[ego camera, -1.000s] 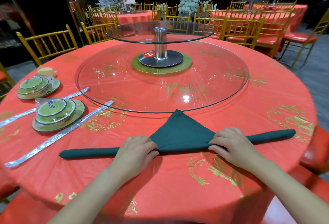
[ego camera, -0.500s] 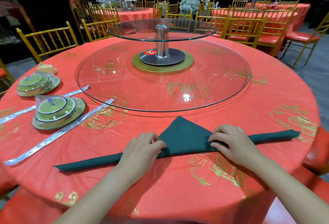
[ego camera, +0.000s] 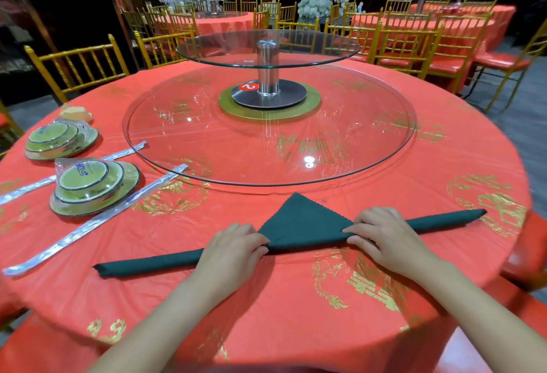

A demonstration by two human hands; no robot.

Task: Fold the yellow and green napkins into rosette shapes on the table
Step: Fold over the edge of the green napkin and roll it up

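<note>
Banquet hall: round tables (ego camera: 444, 147), gilt chairs (ego camera: 414, 44).

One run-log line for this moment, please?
green napkin: rolled band, triangle tip unrolled | left hand: holds band | right hand: holds band | rosette: not yet

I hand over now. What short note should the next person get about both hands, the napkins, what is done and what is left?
Left hand pinches the roll of the dark green cloth napkin, left of its flat triangle.
Right hand pinches the same roll, right of the triangle.
Done: long edge rolled into a band on the red tablecloth.
Left: roll up the triangle, coil the rosette; yellow napkin not in view.
</note>
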